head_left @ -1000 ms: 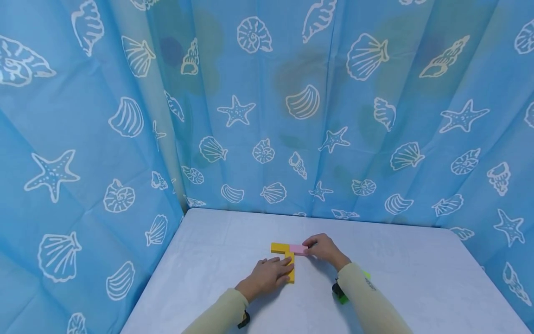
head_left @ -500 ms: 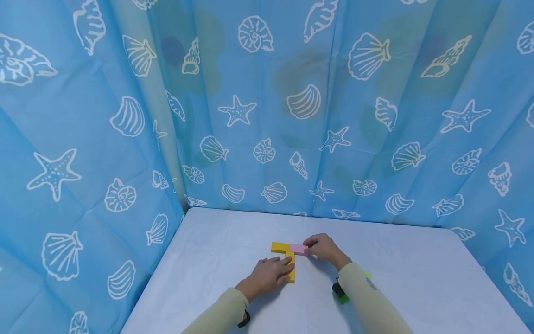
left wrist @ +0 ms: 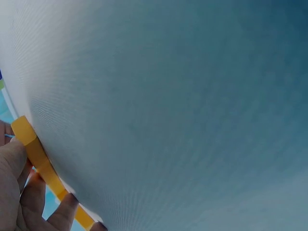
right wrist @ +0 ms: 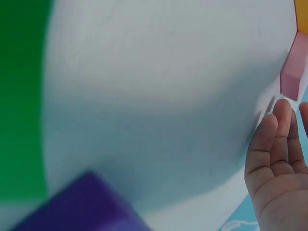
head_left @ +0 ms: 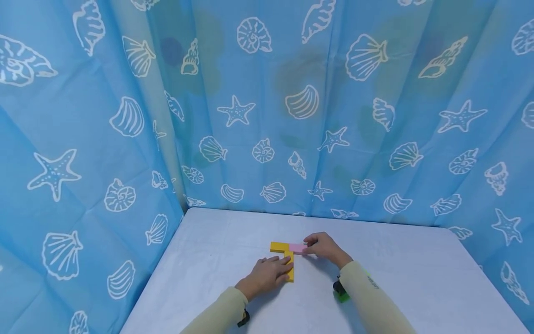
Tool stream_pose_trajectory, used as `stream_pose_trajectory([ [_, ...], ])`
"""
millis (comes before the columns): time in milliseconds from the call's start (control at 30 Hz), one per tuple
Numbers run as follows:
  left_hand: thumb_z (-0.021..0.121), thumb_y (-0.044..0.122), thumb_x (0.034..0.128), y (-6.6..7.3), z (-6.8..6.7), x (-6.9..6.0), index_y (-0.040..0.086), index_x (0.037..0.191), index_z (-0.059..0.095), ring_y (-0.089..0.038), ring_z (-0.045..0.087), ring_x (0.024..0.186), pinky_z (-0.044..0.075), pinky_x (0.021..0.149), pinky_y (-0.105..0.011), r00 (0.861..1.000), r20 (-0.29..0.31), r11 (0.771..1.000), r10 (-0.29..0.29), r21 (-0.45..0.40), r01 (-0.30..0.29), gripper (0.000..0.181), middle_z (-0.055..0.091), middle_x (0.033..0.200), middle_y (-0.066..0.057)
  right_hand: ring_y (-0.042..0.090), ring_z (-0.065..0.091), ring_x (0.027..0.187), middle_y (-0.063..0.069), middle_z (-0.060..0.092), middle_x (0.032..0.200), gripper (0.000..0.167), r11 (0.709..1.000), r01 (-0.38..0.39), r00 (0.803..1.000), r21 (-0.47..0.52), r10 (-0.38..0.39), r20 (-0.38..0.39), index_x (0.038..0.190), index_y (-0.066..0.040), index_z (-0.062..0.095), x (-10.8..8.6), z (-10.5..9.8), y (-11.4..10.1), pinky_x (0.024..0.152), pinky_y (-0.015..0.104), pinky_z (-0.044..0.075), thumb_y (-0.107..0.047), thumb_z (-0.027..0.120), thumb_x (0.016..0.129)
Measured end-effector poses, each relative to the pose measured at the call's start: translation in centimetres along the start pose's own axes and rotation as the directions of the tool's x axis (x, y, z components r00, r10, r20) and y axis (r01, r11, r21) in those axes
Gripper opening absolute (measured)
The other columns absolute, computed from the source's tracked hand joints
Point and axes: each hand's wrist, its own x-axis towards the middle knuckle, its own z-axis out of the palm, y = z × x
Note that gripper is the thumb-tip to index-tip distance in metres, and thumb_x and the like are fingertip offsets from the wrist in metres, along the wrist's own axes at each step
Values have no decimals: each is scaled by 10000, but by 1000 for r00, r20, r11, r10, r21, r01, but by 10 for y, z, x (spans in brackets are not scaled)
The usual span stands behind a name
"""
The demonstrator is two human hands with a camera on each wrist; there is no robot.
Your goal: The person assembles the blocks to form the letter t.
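On the white table, a yellow block point(head_left: 279, 247) and a pink block point(head_left: 296, 249) lie end to end in a row. A second yellow block point(head_left: 289, 276) runs from their joint toward the person, so the group forms a T. My left hand point(head_left: 264, 277) rests over this second block, its fingers lying across it; in the left wrist view the fingertips point(left wrist: 69, 202) touch its side. My right hand point(head_left: 324, 247) is at the right end of the pink block. In the right wrist view, its fingers point(right wrist: 282, 113) are nearly straight, close beside that end; contact is hard to tell.
A green piece point(head_left: 343, 297) lies partly hidden under the right forearm; it looms large and blurred in the right wrist view, with a purple piece point(right wrist: 86, 204) near it. A blue shell-print curtain point(head_left: 267, 116) stands behind and left of the table point(head_left: 217, 241).
The right forearm has shifted very slightly to the right and covers more of the green piece. The left hand and the T of blocks look the same.
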Motion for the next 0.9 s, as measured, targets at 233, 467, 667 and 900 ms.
stream_pose_trajectory([
  [233,536,433,1001,1,0,-2,309,1459,489,-235,430,1423,380,1107,-589,1000,-8,1000,5,-21,-5,477,407,1554,129,229,601,1016,79,679,1142,424,998,66,998,-9,-66,8,1235,-87,677,-8,-22,3,900,442,557,-297,752,875],
  [467,532,411,1009,1,0,-4,296,1458,493,-242,421,1428,371,1112,-592,1000,-9,999,14,-37,-14,465,400,1559,122,267,591,1118,125,652,1240,463,997,69,998,-21,-69,-9,1291,-75,640,-14,-48,18,947,482,530,-293,733,894],
  [667,538,410,1005,1,-1,-4,301,1461,487,-247,419,1429,364,1119,-587,1000,-2,999,7,-51,-7,471,400,1561,119,280,588,1125,155,641,1250,464,996,80,997,-27,-80,-5,1284,-46,635,-22,-64,31,943,487,530,-274,736,893],
  [900,555,394,1000,2,-2,-4,288,1457,493,-261,431,1420,364,1111,-603,1000,-9,998,6,-68,-6,473,409,1556,113,269,613,1057,179,653,1211,476,995,99,995,-28,-98,21,1264,-10,639,-32,-74,38,902,445,552,-267,752,880],
])
